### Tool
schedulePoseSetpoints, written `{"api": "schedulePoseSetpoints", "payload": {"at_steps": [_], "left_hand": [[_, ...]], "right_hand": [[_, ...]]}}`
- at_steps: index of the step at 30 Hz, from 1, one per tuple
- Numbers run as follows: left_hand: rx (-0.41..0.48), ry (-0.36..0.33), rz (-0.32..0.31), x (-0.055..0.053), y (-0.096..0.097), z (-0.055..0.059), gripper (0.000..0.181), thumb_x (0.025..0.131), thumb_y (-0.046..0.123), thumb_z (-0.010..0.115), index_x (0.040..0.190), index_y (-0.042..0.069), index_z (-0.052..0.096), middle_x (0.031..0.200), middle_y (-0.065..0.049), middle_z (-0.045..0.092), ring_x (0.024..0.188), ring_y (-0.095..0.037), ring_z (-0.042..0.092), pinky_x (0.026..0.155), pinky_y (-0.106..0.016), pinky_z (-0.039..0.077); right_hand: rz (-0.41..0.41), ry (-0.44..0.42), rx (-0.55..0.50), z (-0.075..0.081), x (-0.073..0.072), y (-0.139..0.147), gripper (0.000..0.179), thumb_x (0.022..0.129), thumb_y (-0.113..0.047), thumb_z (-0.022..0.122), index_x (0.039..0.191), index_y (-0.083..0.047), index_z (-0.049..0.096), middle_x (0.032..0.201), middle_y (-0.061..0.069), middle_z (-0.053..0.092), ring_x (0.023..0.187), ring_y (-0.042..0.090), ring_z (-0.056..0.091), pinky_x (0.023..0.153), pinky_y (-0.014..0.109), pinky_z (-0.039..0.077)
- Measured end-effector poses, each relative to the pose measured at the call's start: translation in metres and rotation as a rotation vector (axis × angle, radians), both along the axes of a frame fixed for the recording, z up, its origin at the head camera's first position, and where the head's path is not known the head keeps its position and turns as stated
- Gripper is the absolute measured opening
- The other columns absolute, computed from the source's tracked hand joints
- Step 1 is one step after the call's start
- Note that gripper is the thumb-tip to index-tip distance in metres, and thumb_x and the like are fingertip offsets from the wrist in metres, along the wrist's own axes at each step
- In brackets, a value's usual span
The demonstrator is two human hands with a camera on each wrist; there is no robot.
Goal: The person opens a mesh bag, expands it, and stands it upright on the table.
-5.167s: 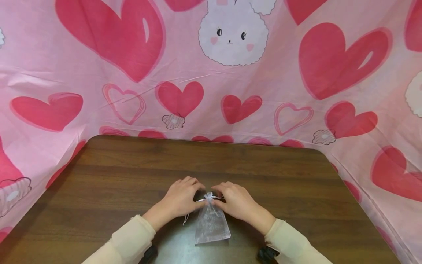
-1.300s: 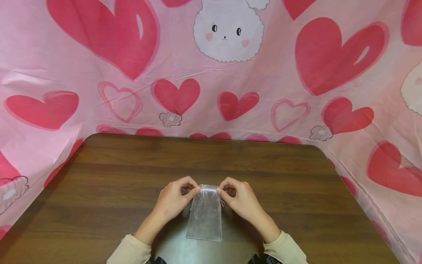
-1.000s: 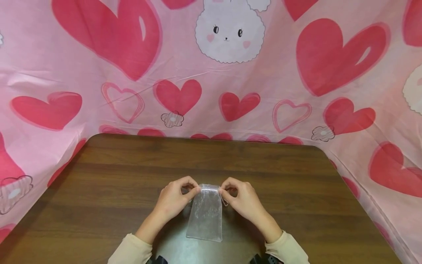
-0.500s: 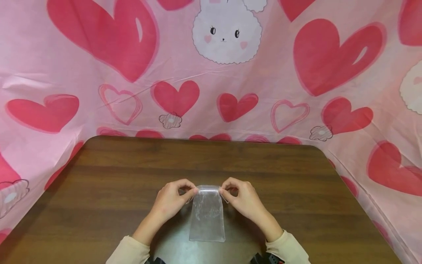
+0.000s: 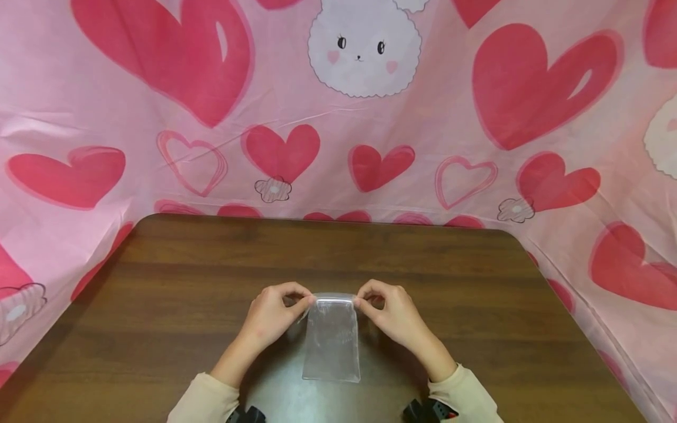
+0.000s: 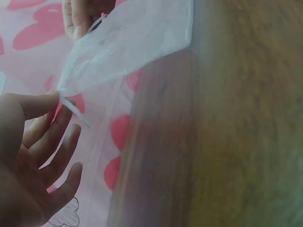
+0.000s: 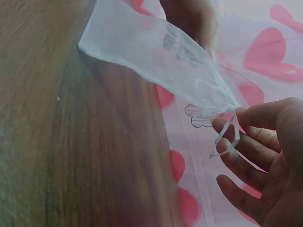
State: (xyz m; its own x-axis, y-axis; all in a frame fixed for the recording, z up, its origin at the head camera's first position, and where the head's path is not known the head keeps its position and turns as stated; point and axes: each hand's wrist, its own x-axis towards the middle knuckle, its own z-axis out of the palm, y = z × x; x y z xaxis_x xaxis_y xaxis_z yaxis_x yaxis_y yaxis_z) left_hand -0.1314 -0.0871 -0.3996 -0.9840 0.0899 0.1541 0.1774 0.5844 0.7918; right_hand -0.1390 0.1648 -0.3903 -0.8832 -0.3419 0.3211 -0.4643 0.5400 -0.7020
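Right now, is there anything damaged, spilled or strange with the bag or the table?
Nothing stands out. The bag is held by its top between the left grip and the right grip, with no visible tear, and no spill shows on the table.

Looks like a sheer, whitish drawstring pouch (image 5: 331,346), see-through, slightly wider at the lower edge than at the mouth. Spans the gap between the fingertips of the left hand (image 5: 272,314) and those of the right hand (image 5: 395,311), pinched at both top corners. Runs almost straight across from fingers to fingers, with a bright, shiny band just below the top edge. Extends down from the fingers in the head view, mostly flat, faintly wrinkled. Trails a white cord loop (image 7: 236,127) below the right fingertips and a short cord end (image 6: 75,111) below the left ones.
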Motion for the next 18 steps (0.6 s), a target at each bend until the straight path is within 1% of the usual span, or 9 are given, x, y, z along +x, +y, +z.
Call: {"api": "schedulePoseSetpoints", "payload": {"at_steps": [5, 8, 12, 15, 18], "left_hand": [[0.047, -0.009, 0.008, -0.0001, -0.0015, 0.0018, 0.008, 0.085, 0.027, 0.079, 0.082, 0.032, 0.074, 0.086, 0.014, 0.071, 0.08, -0.01, 0.067, 0.071, -0.035, 0.05], [0.073, -0.006, 0.005, -0.0007, -0.0011, 0.0013, 0.009, 0.084, 0.025, 0.08, 0.081, 0.031, 0.074, 0.086, 0.014, 0.071, 0.079, -0.01, 0.066, 0.07, -0.034, 0.05], [0.132, -0.013, -0.009, -0.001, -0.0004, 0.0007, 0.009, 0.084, 0.021, 0.08, 0.081, 0.028, 0.075, 0.085, 0.012, 0.071, 0.076, -0.011, 0.066, 0.069, -0.031, 0.049], [0.167, -0.023, -0.028, -0.0005, -0.0004, 0.001, 0.009, 0.084, 0.017, 0.08, 0.081, 0.025, 0.075, 0.085, 0.011, 0.072, 0.074, -0.011, 0.066, 0.067, -0.029, 0.05], [0.171, -0.024, -0.044, -0.0001, -0.0004, 0.0015, 0.01, 0.085, 0.016, 0.079, 0.08, 0.024, 0.075, 0.084, 0.01, 0.072, 0.072, -0.01, 0.064, 0.065, -0.027, 0.049]], "right_hand": [[-0.006, -0.015, 0.015, 0.0021, 0.0002, 0.001, 0.011, 0.086, -0.016, 0.078, 0.084, -0.019, 0.068, 0.078, -0.013, 0.065, 0.072, 0.007, 0.062, 0.07, 0.034, 0.055], [-0.001, -0.025, 0.02, 0.0012, -0.0002, 0.0012, 0.01, 0.087, -0.017, 0.078, 0.085, -0.018, 0.068, 0.079, -0.013, 0.066, 0.074, 0.007, 0.062, 0.072, 0.035, 0.055], [0.007, -0.024, 0.033, 0.0004, -0.0011, 0.0021, 0.009, 0.087, -0.016, 0.078, 0.084, -0.018, 0.069, 0.08, -0.012, 0.067, 0.075, 0.006, 0.062, 0.074, 0.038, 0.056], [0.013, -0.016, 0.056, 0.0008, -0.0016, 0.0032, 0.009, 0.087, -0.017, 0.077, 0.084, -0.018, 0.069, 0.079, -0.013, 0.067, 0.075, 0.004, 0.063, 0.073, 0.036, 0.055], [0.018, -0.01, 0.081, 0.0022, -0.0021, 0.005, 0.008, 0.089, -0.018, 0.076, 0.085, -0.019, 0.069, 0.079, -0.015, 0.067, 0.076, 0.003, 0.063, 0.073, 0.033, 0.054]]}}
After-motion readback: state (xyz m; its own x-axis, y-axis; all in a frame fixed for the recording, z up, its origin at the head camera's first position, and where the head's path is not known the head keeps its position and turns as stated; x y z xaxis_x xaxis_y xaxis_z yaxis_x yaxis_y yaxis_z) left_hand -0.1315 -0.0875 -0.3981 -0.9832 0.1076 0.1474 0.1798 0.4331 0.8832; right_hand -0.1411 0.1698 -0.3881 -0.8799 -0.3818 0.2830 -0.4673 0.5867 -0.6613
